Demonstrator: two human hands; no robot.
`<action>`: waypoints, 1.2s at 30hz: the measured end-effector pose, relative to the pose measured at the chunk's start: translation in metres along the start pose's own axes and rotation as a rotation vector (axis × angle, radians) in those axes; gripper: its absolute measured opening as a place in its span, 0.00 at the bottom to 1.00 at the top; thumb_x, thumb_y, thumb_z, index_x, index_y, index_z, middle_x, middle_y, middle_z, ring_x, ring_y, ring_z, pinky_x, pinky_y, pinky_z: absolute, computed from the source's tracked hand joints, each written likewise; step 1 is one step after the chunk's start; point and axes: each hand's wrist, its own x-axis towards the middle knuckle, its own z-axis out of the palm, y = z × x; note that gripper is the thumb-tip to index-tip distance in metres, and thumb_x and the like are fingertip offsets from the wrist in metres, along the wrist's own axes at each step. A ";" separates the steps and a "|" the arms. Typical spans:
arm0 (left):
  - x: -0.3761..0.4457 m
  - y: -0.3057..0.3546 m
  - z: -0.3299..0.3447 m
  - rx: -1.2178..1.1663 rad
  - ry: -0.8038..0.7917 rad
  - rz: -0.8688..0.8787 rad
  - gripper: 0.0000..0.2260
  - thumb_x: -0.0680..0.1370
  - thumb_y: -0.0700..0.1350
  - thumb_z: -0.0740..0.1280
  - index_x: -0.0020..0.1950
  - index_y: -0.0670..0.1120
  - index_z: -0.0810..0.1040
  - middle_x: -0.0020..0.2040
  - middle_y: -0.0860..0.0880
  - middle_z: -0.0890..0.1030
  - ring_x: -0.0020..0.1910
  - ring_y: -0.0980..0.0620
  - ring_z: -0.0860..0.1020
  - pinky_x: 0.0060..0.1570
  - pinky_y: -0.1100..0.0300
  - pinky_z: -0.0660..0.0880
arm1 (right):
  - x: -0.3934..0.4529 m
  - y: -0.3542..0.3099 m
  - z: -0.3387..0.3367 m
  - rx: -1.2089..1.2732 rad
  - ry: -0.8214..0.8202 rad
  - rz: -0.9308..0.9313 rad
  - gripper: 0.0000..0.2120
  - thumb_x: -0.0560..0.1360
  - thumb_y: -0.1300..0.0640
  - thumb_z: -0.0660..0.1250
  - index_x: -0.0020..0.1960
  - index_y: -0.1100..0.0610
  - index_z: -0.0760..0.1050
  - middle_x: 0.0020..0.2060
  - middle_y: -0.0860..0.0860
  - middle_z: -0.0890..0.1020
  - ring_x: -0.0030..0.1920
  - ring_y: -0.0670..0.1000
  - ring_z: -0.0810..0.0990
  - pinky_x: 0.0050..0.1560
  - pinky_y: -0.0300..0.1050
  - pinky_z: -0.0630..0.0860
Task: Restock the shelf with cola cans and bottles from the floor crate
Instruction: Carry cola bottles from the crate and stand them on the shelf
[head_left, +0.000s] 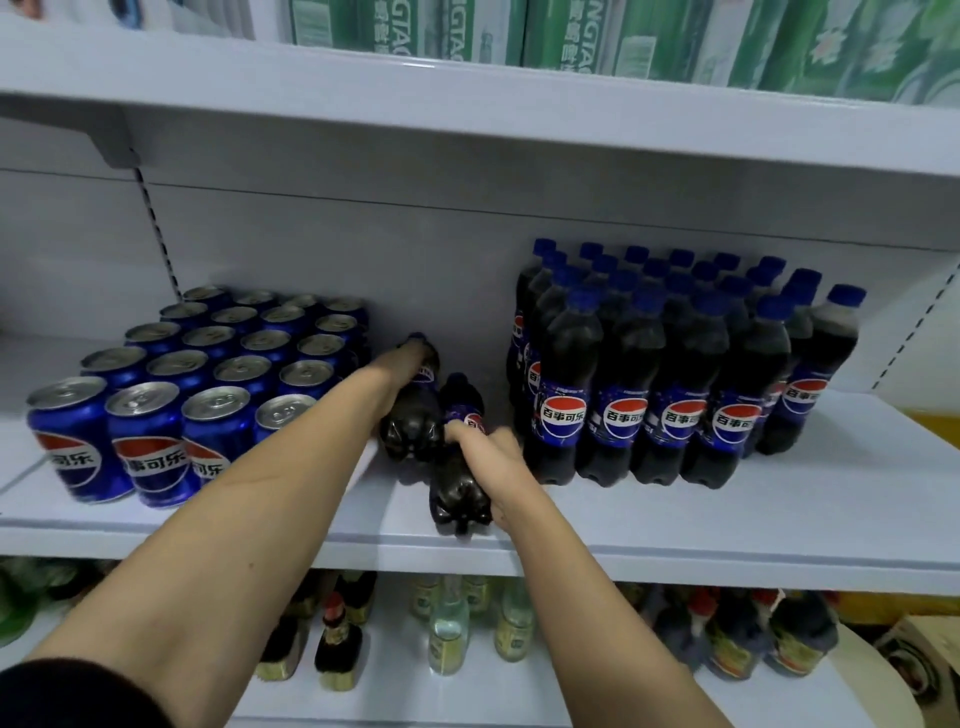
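Bottles are going onto the shelf (727, 525): left hand (410, 364) grips the far bottle (413, 415), right hand (483, 447) grips the near bottle (460, 488). Next, stand them up beside the bottle rows (649, 374).

- The shelf (779, 525) under my arms is painted metal, smooth, pale and matt.
- The cola cans (156, 441) are glossy blue metal with bare silvery tops.
- The cola bottles (618, 395) are clear shiny plastic with matt blue caps.
- The bottle (460, 488) in my right hand (493, 452) and the one (410, 415) in my left hand (402, 371) show slick printed labels.
- My sleeve (62, 696) is dark matt cloth.
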 end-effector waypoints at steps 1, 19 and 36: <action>-0.008 0.005 0.000 -0.014 -0.015 0.020 0.17 0.82 0.56 0.61 0.50 0.42 0.78 0.43 0.41 0.80 0.37 0.44 0.78 0.35 0.59 0.76 | -0.006 0.004 -0.002 0.016 -0.015 -0.020 0.36 0.63 0.43 0.71 0.65 0.60 0.68 0.53 0.54 0.79 0.55 0.56 0.80 0.57 0.53 0.78; -0.230 0.019 0.061 -0.232 -0.156 0.274 0.22 0.72 0.64 0.70 0.45 0.44 0.79 0.35 0.47 0.82 0.31 0.52 0.81 0.34 0.60 0.80 | -0.184 0.047 -0.174 0.416 -0.399 -0.154 0.18 0.77 0.43 0.69 0.56 0.56 0.79 0.41 0.52 0.85 0.39 0.51 0.84 0.44 0.45 0.80; -0.235 0.033 0.248 0.212 -0.126 0.747 0.30 0.65 0.52 0.82 0.63 0.51 0.75 0.56 0.52 0.83 0.55 0.55 0.82 0.55 0.56 0.79 | -0.162 0.060 -0.339 0.246 0.133 -0.532 0.24 0.69 0.53 0.80 0.59 0.45 0.71 0.54 0.41 0.79 0.50 0.40 0.81 0.43 0.33 0.76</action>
